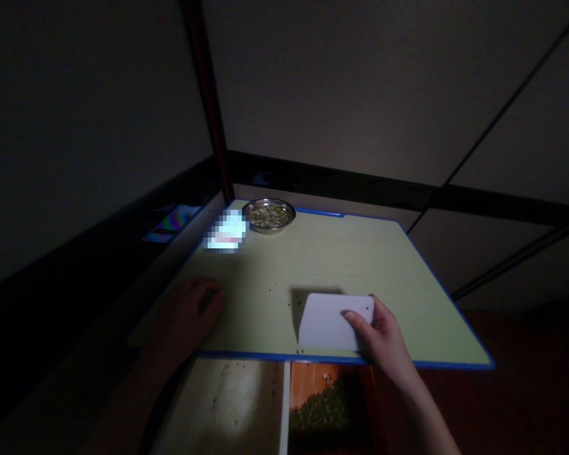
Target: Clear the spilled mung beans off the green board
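Note:
My right hand point(384, 335) grips a white flat scraper point(329, 322) at its right end, thumb on top, near the front edge of the pale green tabletop point(360, 265). The scraper is tilted over the surface. A few small dark bits point(298, 302) lie beside its left edge, and a couple more sit at the front edge. My left hand point(194, 313) rests in shadow on the left side of the tabletop, with loosely bent fingers, a gap between thumb and fingers, and nothing visible in it.
A round metal dish point(269, 218) of greenish bits stands at the back left, beside a bright pixelated screen point(227, 232). Below the front edge, an orange container point(308, 377) holds a green heap point(325, 407); a pale panel point(227, 404) with scattered specks lies left of it. Walls stand behind and left.

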`<action>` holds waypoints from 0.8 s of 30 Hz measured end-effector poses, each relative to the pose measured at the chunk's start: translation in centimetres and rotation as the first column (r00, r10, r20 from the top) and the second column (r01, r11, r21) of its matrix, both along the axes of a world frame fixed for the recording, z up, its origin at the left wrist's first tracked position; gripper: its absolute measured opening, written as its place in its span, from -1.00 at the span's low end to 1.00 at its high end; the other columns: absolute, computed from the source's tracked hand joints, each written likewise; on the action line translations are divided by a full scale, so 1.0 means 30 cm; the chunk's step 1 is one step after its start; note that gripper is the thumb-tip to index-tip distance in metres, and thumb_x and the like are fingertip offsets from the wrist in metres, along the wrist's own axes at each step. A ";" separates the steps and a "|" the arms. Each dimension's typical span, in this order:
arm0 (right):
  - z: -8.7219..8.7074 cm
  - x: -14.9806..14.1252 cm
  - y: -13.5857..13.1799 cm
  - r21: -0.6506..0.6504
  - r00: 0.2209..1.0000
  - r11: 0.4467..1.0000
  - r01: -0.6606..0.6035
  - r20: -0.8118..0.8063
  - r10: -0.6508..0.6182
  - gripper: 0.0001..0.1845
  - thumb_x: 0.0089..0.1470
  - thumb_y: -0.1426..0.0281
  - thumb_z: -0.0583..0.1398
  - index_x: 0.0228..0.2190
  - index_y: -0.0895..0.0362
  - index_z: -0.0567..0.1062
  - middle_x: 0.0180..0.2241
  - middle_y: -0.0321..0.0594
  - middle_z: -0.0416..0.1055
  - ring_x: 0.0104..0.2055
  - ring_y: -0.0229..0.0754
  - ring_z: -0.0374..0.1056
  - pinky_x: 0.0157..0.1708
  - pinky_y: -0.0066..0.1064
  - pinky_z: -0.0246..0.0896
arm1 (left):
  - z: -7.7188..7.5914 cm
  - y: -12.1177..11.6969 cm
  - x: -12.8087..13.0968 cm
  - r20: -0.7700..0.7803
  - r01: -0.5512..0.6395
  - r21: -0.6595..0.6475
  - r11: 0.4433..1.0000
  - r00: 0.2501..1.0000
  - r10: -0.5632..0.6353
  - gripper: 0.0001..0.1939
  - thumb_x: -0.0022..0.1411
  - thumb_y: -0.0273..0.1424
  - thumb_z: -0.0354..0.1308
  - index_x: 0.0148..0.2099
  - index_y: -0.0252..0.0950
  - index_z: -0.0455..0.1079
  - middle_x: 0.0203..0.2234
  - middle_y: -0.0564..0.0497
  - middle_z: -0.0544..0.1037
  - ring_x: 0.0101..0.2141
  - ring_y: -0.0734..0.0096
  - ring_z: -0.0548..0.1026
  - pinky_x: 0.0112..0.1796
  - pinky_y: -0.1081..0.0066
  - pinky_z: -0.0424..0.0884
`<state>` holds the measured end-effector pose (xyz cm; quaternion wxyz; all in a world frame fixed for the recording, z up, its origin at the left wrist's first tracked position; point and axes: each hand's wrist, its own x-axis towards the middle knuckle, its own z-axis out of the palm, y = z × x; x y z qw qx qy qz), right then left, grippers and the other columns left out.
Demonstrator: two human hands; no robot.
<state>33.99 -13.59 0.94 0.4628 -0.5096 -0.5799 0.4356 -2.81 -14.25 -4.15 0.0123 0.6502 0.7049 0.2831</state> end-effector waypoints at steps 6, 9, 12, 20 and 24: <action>0.016 -0.012 0.026 -0.010 0.986 0.986 -0.167 0.017 0.167 -0.68 0.01 0.17 0.33 -0.52 0.09 0.36 -0.58 -0.41 0.27 -0.51 -0.30 0.17 -0.55 -0.48 0.06 | 0.009 0.000 0.006 0.008 -0.013 -0.023 1.000 1.000 0.014 -0.68 0.31 -0.13 -0.01 -0.13 -0.23 0.41 -0.12 -0.12 0.52 -0.07 0.13 0.47 0.02 0.14 0.37; 0.077 0.005 0.033 0.013 0.954 0.957 -0.290 0.085 0.288 -0.81 0.06 0.23 0.31 -0.42 0.09 0.52 -0.52 -0.37 0.38 -0.47 -0.28 0.25 -0.50 -0.45 0.15 | 0.009 0.001 0.006 0.018 -0.005 -0.035 0.999 1.000 0.005 -0.66 0.32 -0.13 -0.02 -0.12 -0.25 0.41 -0.11 -0.13 0.52 -0.07 0.12 0.47 0.03 0.14 0.36; 0.179 0.012 0.023 0.050 0.854 0.865 -0.499 0.199 0.481 -0.84 0.16 0.31 0.25 -0.23 0.00 0.64 -0.34 -0.29 0.56 -0.33 -0.20 0.42 -0.35 -0.36 0.31 | 0.003 0.003 0.001 0.022 -0.001 -0.022 1.000 1.000 0.002 -0.66 0.31 -0.13 0.00 -0.12 -0.26 0.41 -0.12 -0.13 0.52 -0.07 0.13 0.47 0.03 0.16 0.36; 0.272 -0.051 -0.131 0.267 0.529 0.497 -0.825 0.674 0.516 -0.74 0.26 0.46 0.18 -0.18 -0.08 0.63 -0.34 -0.32 0.61 -0.21 -0.17 0.48 -0.12 -0.25 0.35 | 0.016 -0.005 0.014 0.006 -0.026 -0.028 0.999 1.000 0.026 -0.67 0.31 -0.13 -0.02 -0.13 -0.24 0.42 -0.10 -0.13 0.53 -0.07 0.12 0.49 0.02 0.15 0.38; 0.140 -0.055 -0.212 0.433 0.613 0.494 -0.754 0.734 0.293 -0.85 0.21 0.40 0.26 -0.21 -0.04 0.64 -0.31 -0.35 0.62 -0.21 -0.14 0.49 -0.19 -0.23 0.38 | 0.025 -0.007 0.024 0.018 -0.013 -0.013 1.000 1.000 0.013 -0.67 0.31 -0.14 -0.03 -0.14 -0.24 0.42 -0.12 -0.14 0.53 -0.07 0.12 0.48 0.03 0.14 0.37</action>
